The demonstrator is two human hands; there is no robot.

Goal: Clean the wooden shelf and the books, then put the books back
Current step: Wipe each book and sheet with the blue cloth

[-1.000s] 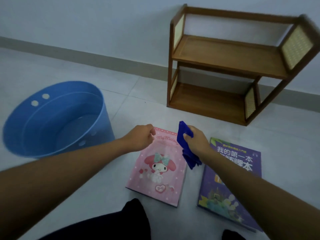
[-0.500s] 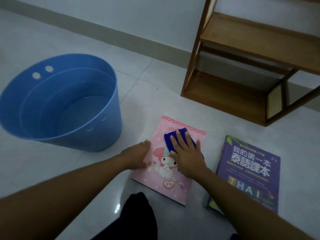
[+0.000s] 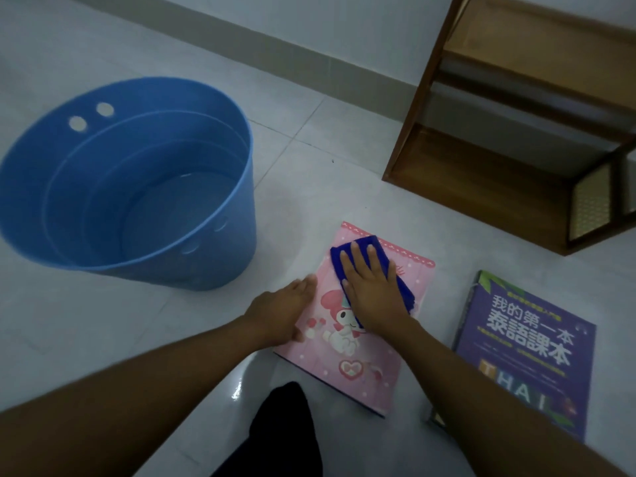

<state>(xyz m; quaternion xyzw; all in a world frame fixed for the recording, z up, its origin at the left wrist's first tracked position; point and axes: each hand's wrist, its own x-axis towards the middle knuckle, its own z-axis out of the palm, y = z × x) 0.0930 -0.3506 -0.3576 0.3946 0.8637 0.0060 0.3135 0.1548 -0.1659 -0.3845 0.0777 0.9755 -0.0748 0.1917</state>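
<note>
Pink book [image 3: 361, 373] lies flat on the tile floor [image 3: 309, 173], cover up, directly under both hands. The right hand [image 3: 373, 290] is spread palm-down with straight fingers on a dark blue cloth [image 3: 337, 259], pressing it onto the upper half of the cover; the cloth shows past the fingertips and along the hand's right side. The left hand [image 3: 280, 315] lies flat and relaxed on the book's left edge, partly on the floor, gripping nothing. The cover shows a cartoon rabbit figure in a pink hood, a lace-like band across the top and a heart near the bottom. A purple book [image 3: 526, 356] lies just to the right, a strip of floor between them – white Chinese characters and "THAI" on its cover. The wooden shelf [image 3: 481, 187] stands beyond the books at upper right, against the wall. A blue bucket [image 3: 223, 235] holding water stands to the left, near the left hand.
</note>
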